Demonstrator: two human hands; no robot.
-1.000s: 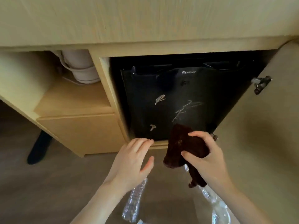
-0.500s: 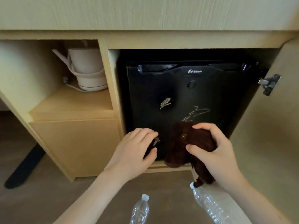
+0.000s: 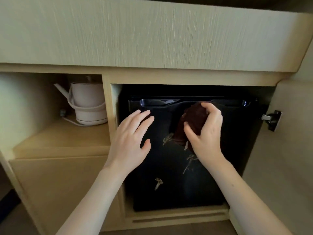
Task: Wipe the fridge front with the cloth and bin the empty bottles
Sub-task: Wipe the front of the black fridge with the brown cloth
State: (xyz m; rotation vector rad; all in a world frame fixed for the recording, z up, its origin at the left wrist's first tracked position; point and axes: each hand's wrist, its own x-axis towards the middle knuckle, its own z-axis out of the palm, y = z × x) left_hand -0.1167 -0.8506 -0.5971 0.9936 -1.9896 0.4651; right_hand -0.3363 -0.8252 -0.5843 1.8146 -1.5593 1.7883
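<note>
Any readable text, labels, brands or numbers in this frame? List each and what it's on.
None readable.
Fridge front: only pale scribble-like marks, not letters or numbers.
The cloth, gripped by the right hand, covers the upper middle of the door; anything beneath it is hidden.
Kettle: no label shows.

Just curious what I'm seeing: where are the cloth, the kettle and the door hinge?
cloth (image 3: 194, 117), head view, bunched middle.
kettle (image 3: 88, 98), head view, white body.
door hinge (image 3: 272, 119), head view, metal plate.
</note>
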